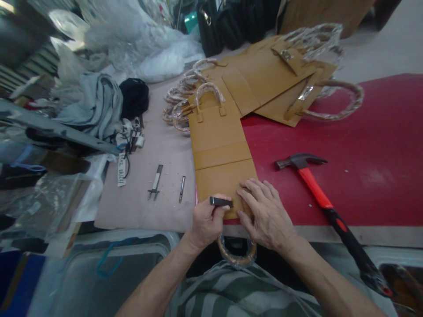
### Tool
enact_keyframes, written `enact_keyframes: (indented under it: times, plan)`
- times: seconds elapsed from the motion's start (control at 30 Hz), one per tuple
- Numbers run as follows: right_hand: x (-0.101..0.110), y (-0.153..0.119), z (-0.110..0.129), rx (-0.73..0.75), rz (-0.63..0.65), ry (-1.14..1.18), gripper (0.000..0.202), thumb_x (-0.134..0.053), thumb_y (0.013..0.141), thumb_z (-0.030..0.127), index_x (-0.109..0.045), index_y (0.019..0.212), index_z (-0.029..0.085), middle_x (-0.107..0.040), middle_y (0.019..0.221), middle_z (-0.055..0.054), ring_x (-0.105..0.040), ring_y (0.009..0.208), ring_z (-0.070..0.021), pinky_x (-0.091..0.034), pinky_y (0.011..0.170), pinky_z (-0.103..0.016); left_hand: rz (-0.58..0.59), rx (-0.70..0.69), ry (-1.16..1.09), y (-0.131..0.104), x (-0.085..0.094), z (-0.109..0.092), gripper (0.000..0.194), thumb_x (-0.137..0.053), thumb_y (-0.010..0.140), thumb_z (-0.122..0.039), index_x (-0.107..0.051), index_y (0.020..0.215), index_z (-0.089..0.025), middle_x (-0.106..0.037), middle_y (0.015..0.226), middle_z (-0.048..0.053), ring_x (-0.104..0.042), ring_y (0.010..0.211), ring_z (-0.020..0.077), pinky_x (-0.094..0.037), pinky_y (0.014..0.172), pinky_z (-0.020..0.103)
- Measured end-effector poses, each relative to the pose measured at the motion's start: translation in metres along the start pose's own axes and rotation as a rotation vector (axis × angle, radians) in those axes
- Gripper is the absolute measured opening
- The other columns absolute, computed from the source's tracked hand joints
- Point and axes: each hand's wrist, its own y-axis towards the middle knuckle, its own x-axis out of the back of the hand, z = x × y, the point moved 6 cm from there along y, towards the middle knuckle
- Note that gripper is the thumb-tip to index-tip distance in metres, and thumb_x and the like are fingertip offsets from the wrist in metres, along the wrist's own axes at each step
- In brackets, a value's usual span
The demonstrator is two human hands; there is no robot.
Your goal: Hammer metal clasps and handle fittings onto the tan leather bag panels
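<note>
Panel (pixel 220 132), tan, is lying on the red mat (pixel 380 154), near end sitting by the front edge of the surface (pixel 132 211). Left hand (pixel 207 222) is pinching a black tool (pixel 220 202) at that near end; can't tell if its tip is touching. Right hand (pixel 266 211) is holding nothing, resting flat on the panel with fingers slightly spread, apparently steadying it. Progress, my read: this piece is sitting mid-work. Far handle (pixel 209 87) is showing attached; near handle (pixel 239 261) is hanging past the edge, hands hiding its joint. Spot by the tool is probably needing work yet, but hands are covering any marks. Hammer (pixel 319 193) is lying ungripped to the right, 2 metal tools (pixel 181 189) to the left. Behind, similar pieces (pixel 267 75) are lying piled; can't tell which are done.
</note>
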Motion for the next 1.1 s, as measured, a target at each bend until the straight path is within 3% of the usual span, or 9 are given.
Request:
enact_keyframes:
  times: [0.33, 0.63, 0.9, 1.0, 1.1]
  plan:
    - [-0.001, 0.0, -0.001, -0.009, 0.005, 0.009, 0.042, -0.057, 0.09, 0.031, -0.061, 0.128, 0.014, -0.055, 0.142, -0.016, -0.043, 0.136, -0.0341, -0.025, 0.12, -0.053, -0.006, -0.082, 0.058, -0.002, -0.003, -0.002, 0.017, -0.055, 0.092, -0.01, -0.067, 0.102, -0.017, -0.076, 0.094, 0.006, -0.074, 0.09, 0.0163, -0.06, 0.086, 0.026]
    - [0.0, -0.001, -0.001, -0.004, -0.015, 0.016, 0.041, -0.057, 0.088, 0.028, -0.062, 0.127, 0.013, -0.056, 0.141, -0.016, -0.043, 0.136, -0.0343, -0.026, 0.119, -0.054, 0.038, -0.065, 0.086, 0.001, -0.008, 0.0, 0.015, -0.053, 0.093, -0.012, -0.065, 0.1, -0.017, -0.074, 0.092, 0.007, -0.072, 0.087, 0.0174, -0.059, 0.082, 0.027]
    - [0.003, -0.005, -0.006, 0.055, -0.085, 0.142, 0.035, -0.062, 0.087, 0.032, -0.064, 0.118, 0.016, -0.062, 0.133, -0.016, -0.049, 0.131, -0.0338, -0.034, 0.115, -0.056, 0.029, -0.052, 0.105, -0.001, -0.011, 0.002, 0.013, -0.053, 0.093, -0.014, -0.063, 0.099, -0.018, -0.073, 0.09, 0.007, -0.071, 0.083, 0.0178, -0.058, 0.077, 0.027]
    - [0.013, -0.012, -0.017, 0.074, -0.179, 0.193, 0.029, -0.059, 0.089, 0.031, -0.065, 0.113, 0.016, -0.064, 0.128, -0.017, -0.056, 0.124, -0.0312, -0.044, 0.107, -0.051, 0.034, -0.056, 0.093, 0.0, -0.011, 0.004, 0.011, -0.054, 0.092, -0.016, -0.063, 0.099, -0.018, -0.072, 0.088, 0.006, -0.071, 0.08, 0.018, -0.058, 0.075, 0.027]
    - [0.038, -0.027, -0.043, -0.056, -0.29, 0.078, 0.029, -0.055, 0.091, 0.032, -0.065, 0.112, 0.015, -0.064, 0.125, -0.018, -0.059, 0.118, -0.032, -0.048, 0.101, -0.049, 0.043, -0.078, 0.082, 0.0, -0.011, 0.006, 0.011, -0.055, 0.092, -0.016, -0.062, 0.1, -0.018, -0.072, 0.088, 0.006, -0.071, 0.081, 0.0186, -0.057, 0.076, 0.028]
